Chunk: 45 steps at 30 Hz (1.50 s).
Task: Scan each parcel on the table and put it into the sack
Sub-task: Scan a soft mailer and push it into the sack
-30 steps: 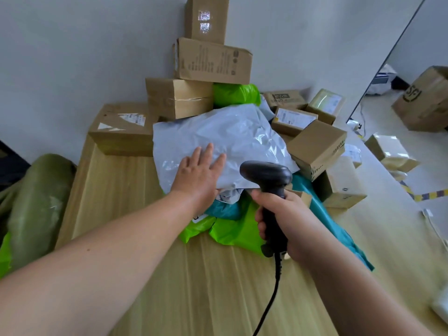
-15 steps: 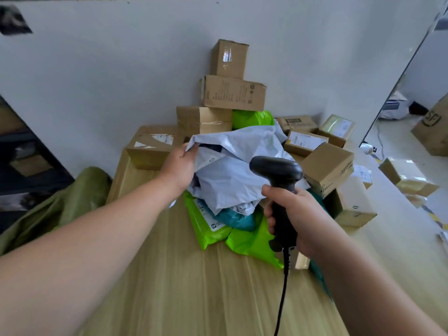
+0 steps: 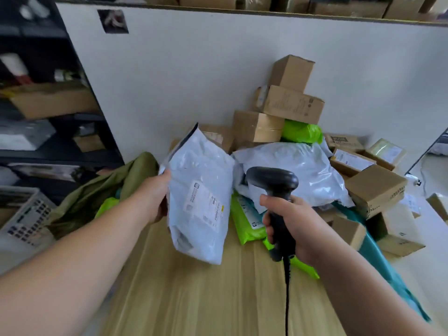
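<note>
1. The left hand (image 3: pixel 152 197) holds a white parcel (image 3: pixel 201 214) upright over the bench (image 3: pixel 206 299), its grip closed round the parcel's left edge.
2. The parcel's printed label (image 3: pixel 206 202) faces the camera. Whether its lower end touches the wood cannot be told.
3. The right hand (image 3: pixel 300 226) has its grip wrapped tight round the handle of a black scanner (image 3: pixel 274 183), just right of the parcel. The scanner's head points away towards the pile and its cable (image 3: pixel 287 299) trails down towards the viewer.
4. An olive sack (image 3: pixel 106 190) slumps at the bench's left edge, beside the left hand.
5. Behind the scanner lie 1 more white mailer (image 3: pixel 310 170), green mailers (image 3: pixel 244 224) and a teal mailer (image 3: pixel 378 253).
6. Cardboard boxes (image 3: pixel 288 105) are stacked against the white wall (image 3: pixel 194 81).
</note>
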Motion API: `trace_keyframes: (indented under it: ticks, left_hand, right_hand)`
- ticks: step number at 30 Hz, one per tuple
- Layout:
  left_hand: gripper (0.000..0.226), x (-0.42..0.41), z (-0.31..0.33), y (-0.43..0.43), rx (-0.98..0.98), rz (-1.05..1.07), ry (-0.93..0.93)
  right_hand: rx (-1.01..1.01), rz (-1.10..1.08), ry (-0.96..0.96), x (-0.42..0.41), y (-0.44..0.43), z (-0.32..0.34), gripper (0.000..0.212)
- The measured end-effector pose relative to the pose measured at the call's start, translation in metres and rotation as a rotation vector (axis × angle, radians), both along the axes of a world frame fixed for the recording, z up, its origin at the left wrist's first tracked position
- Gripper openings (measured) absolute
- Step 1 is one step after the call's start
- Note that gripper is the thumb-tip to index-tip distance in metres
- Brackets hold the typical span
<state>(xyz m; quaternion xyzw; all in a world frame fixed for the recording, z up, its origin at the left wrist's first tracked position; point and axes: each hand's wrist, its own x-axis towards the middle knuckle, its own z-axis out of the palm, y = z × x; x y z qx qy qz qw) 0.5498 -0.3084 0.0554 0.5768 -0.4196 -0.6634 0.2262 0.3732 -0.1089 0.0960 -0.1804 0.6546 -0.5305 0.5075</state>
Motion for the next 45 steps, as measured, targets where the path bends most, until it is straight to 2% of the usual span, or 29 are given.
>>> trace_keyframes:
  ticks: [5, 8, 10, 12, 14, 16, 18, 20, 21, 22, 25, 28, 33, 36, 38, 41, 45]
  left_hand:
    - [0.058, 0.052, -0.059, -0.008, 0.137, 0.143, -0.212]
    - [0.050, 0.072, -0.093, -0.016, 0.201, 0.215, -0.212]
    - [0.046, 0.078, -0.111, -0.018, 0.247, 0.196, -0.202]
    - [0.051, 0.080, -0.120, -0.015, 0.244, 0.121, -0.218]
    - [0.064, 0.085, -0.135, -0.018, 0.059, 0.000, -0.356]
    - [0.078, 0.091, -0.141, -0.016, -0.232, -0.126, -0.499]
    - [0.097, 0.097, -0.135, -0.012, -0.652, -0.284, -0.772]
    - [0.101, 0.100, -0.131, -0.014, -1.069, -0.530, -0.943]
    - [0.099, 0.098, -0.129, -0.015, -1.171, -0.677, -0.968]
    - [0.096, 0.094, -0.128, -0.018, -1.188, -0.814, -0.970]
    - [0.091, 0.076, -0.132, -0.033, -1.083, -1.075, -0.974]
    - [0.094, 0.054, -0.142, -0.054, -0.987, -1.199, -0.988]
    - [0.112, 0.028, -0.165, -0.090, -0.936, -1.193, -1.065]
    - [0.127, 0.022, -0.171, -0.099, -0.831, -1.134, -1.049]
    - [0.130, 0.021, -0.169, -0.096, -0.765, -1.081, -1.037]
    - [0.114, 0.025, -0.164, -0.084, -0.684, -0.948, -0.991]
    - [0.076, 0.039, -0.174, -0.063, -0.315, -0.706, -0.785]
  right_hand:
    - [0.128, 0.096, -0.014, 0.043, -0.027, -0.023, 0.027]
    - [0.179, 0.096, -0.018, 0.063, -0.042, -0.039, 0.026]
    - [0.204, 0.094, -0.022, 0.074, -0.052, -0.048, 0.024]
    - [0.223, 0.085, -0.019, 0.082, -0.060, -0.056, 0.021]
    - [0.240, 0.074, -0.016, 0.089, -0.066, -0.065, 0.021]
    - [0.249, 0.069, -0.017, 0.095, -0.071, -0.072, 0.022]
    - [0.256, 0.065, -0.007, 0.100, -0.075, -0.078, 0.022]
    - [0.267, 0.051, -0.007, 0.103, -0.079, -0.083, 0.022]
    - [0.270, 0.040, -0.011, 0.104, -0.080, -0.085, 0.022]
    - [0.270, 0.029, -0.012, 0.104, -0.081, -0.087, 0.022]
    - [0.264, -0.018, -0.019, 0.104, -0.081, -0.094, 0.021]
    - [0.266, -0.057, -0.029, 0.105, -0.077, -0.104, 0.020]
    - [0.300, -0.106, -0.033, 0.104, -0.066, -0.118, 0.019]
    - [0.315, -0.129, -0.038, 0.103, -0.058, -0.124, 0.018]
    - [0.329, -0.134, -0.032, 0.102, -0.055, -0.128, 0.019]
    - [0.342, -0.133, -0.031, 0.101, -0.054, -0.127, 0.020]
    - [0.357, -0.106, -0.032, 0.101, -0.054, -0.120, 0.024]
